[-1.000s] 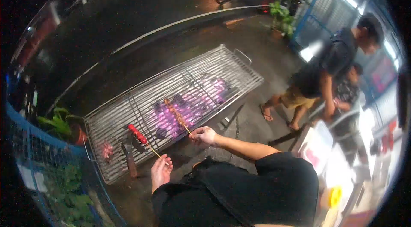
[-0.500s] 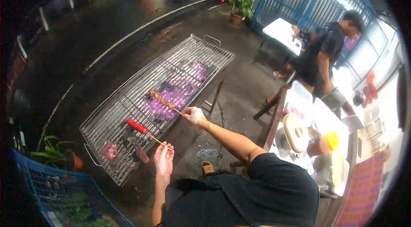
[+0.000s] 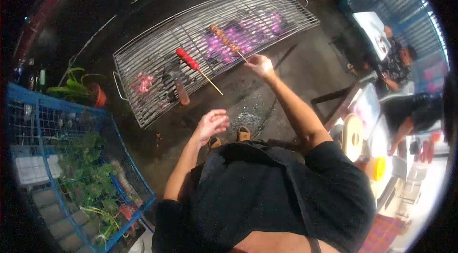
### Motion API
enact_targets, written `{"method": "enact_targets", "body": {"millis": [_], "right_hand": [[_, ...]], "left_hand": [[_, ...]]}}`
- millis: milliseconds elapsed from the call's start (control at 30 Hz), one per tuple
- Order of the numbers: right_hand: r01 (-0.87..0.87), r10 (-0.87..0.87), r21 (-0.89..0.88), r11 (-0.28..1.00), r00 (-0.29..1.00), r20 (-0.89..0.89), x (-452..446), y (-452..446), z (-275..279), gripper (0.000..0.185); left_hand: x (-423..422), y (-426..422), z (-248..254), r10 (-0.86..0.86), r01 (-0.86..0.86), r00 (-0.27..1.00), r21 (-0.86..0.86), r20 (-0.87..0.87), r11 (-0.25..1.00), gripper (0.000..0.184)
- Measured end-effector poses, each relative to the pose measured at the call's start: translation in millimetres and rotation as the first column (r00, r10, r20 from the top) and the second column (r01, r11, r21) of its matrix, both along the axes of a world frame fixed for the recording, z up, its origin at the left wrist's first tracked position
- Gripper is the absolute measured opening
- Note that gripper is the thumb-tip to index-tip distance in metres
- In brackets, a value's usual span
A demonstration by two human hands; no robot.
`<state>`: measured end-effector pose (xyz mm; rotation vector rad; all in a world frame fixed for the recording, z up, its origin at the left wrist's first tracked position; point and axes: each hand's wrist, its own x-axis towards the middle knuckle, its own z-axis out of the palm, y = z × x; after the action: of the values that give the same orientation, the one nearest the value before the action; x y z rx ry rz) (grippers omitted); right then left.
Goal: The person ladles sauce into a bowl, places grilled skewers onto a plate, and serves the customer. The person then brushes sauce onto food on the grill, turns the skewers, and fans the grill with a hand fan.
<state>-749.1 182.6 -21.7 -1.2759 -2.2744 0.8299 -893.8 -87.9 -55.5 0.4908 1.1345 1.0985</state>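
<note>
A skewer of browned grilled meat [image 3: 224,38] lies over the glowing coals, and my right hand [image 3: 260,66] pinches the lower end of its stick. Left of it, a bright red hotdog on a stick [image 3: 187,59] rests on the grill grate [image 3: 157,43], its bare stick jutting past the near edge. My left hand [image 3: 211,125] is in the air below that stick, apart from it, fingers loosely spread and holding nothing. Close by on the grate is a tool with a brownish handle [image 3: 181,91]; its far part is hard to make out.
A side table at right carries a tan lid [image 3: 352,137] and a yellow-capped container [image 3: 377,169]. Behind it are other people [image 3: 412,114] and a white table [image 3: 372,33]. A blue mesh fence [image 3: 57,148] and a potted plant [image 3: 98,95] stand at left.
My left hand has let go of the red hotdog's stick and drawn back. My right hand still grips the meat skewer. The view has tilted down, and the person at right has shifted.
</note>
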Motion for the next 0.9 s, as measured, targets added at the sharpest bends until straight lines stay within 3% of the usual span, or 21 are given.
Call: {"method": "enact_targets", "body": {"millis": [67,133,233,267,300,333,367,400,433,567,700,733,767,833,867,900], "right_hand": [[-0.005,0.004,-0.018,1.000,0.999,-0.054,-2.7,-0.2,-6.0,0.031],[-0.016,0.016,0.001,1.000,0.999,0.045,-4.3,5.2,-10.0,0.029],[0.067,-0.068,-0.021,0.998,0.994,-0.083,-0.8,3.4,-2.0,0.027],[0.066,-0.067,-0.023,0.998,0.994,-0.086,1.0,4.8,-0.6,0.027],[0.079,-0.083,-0.037,0.996,0.988,-0.129,3.3,6.0,0.4,0.027],[0.092,-0.099,-0.053,0.994,0.980,-0.172,5.4,8.0,0.7,0.027],[0.076,-0.082,-0.040,0.996,0.983,-0.166,7.2,18.8,-8.4,0.027],[0.076,-0.082,-0.044,0.996,0.982,-0.168,10.0,27.4,-11.2,0.027],[0.095,-0.097,-0.019,0.995,0.984,-0.147,12.8,34.8,-13.4,0.026],[0.115,-0.115,-0.005,0.993,0.988,-0.101,22.5,43.0,-13.1,0.025],[0.083,-0.082,0.007,0.996,0.992,-0.095,27.3,44.4,-16.3,0.025],[0.063,-0.058,0.050,0.997,0.994,-0.094,30.1,43.6,-14.8,0.025],[0.066,-0.061,0.050,0.997,0.994,-0.094,33.4,42.7,-13.6,0.025],[0.143,-0.117,0.302,0.942,0.988,-0.103,39.9,36.6,-6.1,0.024],[0.146,-0.121,0.302,0.942,0.987,-0.103,42.4,30.3,3.0,0.024],[0.181,-0.141,0.377,0.908,0.981,-0.131,44.0,22.0,14.8,0.024]], "left_hand": [[-0.3,-24.7,-21.6,-0.084,0.068,0.982,-0.099,-0.172,0.993,0.037],[-4.5,-48.7,-59.1,-0.112,0.074,0.879,-0.099,-0.463,0.992,0.039],[-8.2,-97.6,-128.0,0.025,-0.124,0.909,-0.213,-0.417,0.969,0.039],[-13.3,-123.6,-179.9,0.010,-0.139,0.823,-0.184,-0.567,0.973,0.038],[-20.1,-150.4,-238.8,-0.050,-0.101,0.641,-0.149,-0.766,0.984,0.038],[-26.1,-177.5,-295.1,-0.128,-0.037,0.380,-0.153,-0.916,0.987,0.040],[-36.9,-197.4,-306.5,-0.303,0.087,0.368,-0.292,-0.879,0.952,0.042],[-36.6,-196.5,-266.7,-0.464,0.219,0.330,-0.412,-0.822,0.885,0.046],[-32.8,-218.0,-253.9,-0.524,0.201,0.323,-0.484,-0.788,0.852,0.044],[-32.1,-272.7,-268.8,-0.465,0.098,0.373,-0.464,-0.803,0.880,0.038],[-32.4,-255.7,-278.3,-0.268,0.098,0.372,-0.250,-0.889,0.963,0.031],[-33.6,-246.8,-285.4,-0.202,0.068,0.421,-0.191,-0.884,0.979,0.030],[-33.3,-235.7,-293.3,-0.109,-0.047,0.581,-0.167,-0.807,0.985,0.026],[-30.8,-206.1,-303.1,0.127,-0.277,0.805,-0.179,-0.580,0.944,0.026],[-28.6,-192.6,-302.2,0.259,-0.381,0.859,-0.213,-0.441,0.900,0.028],[-25.7,-181.3,-297.3,0.256,-0.378,0.860,-0.214,-0.441,0.901,0.028]]}}
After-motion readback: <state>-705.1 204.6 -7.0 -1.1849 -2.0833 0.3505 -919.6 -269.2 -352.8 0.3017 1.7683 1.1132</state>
